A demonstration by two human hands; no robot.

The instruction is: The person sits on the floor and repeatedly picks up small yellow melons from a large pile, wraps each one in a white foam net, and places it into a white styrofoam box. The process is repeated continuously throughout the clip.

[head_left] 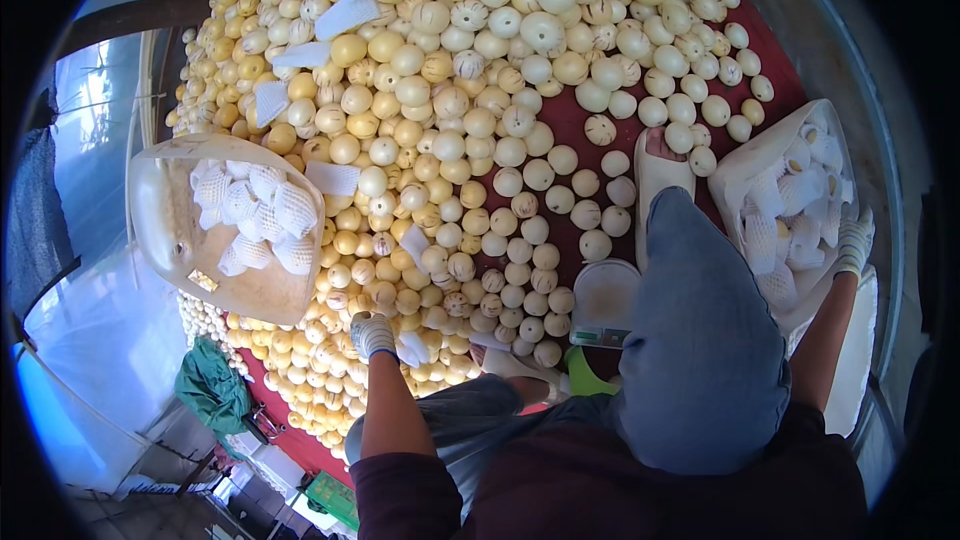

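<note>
My left hand [372, 337], in a pale knitted glove, is low among piled yellow-and-cream round fruit [455, 120], its fingers curled; what they hold, if anything, is unclear. My gloved right hand [852, 243] grips the outer side of a white plastic container [742, 168] at the right, which holds fruit in white foam nets [790, 190]. A second plastic container [155, 190] with netted fruit sits on the pile at the left. Loose white foam sleeves [345, 15] lie on the fruit. A small scale [603, 310] stands between my legs.
The fruit lies on red cloth [760, 55]. My sandalled foot [655, 190] is beside the right container, with a green plastic object [590, 375] below the scale. A dark green cloth [210, 385] and a green crate [330, 500] are at lower left, plastic sheeting [90, 350] behind.
</note>
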